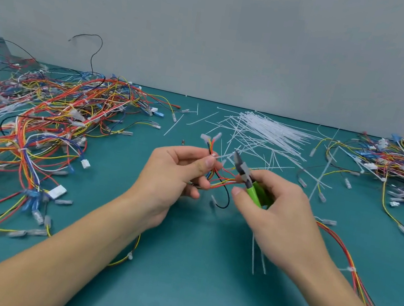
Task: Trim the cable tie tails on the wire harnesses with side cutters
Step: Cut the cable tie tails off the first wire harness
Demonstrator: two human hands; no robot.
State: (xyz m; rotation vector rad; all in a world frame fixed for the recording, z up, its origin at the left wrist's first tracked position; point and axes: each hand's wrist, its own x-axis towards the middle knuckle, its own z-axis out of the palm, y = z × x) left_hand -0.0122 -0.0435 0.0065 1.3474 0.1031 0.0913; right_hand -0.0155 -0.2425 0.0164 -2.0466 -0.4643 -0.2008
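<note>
With the left hand (179, 173) pinching the harness (215, 173), bring the side cutters (244, 172), gripped in the right hand (274, 206), flush against the tie head just beyond the left fingers (208, 163).

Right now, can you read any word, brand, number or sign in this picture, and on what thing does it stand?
None can be read.
Side cutters in the right hand: no mark shows on the green handles.
White connectors on the harnesses: any print is too small to tell.
</note>
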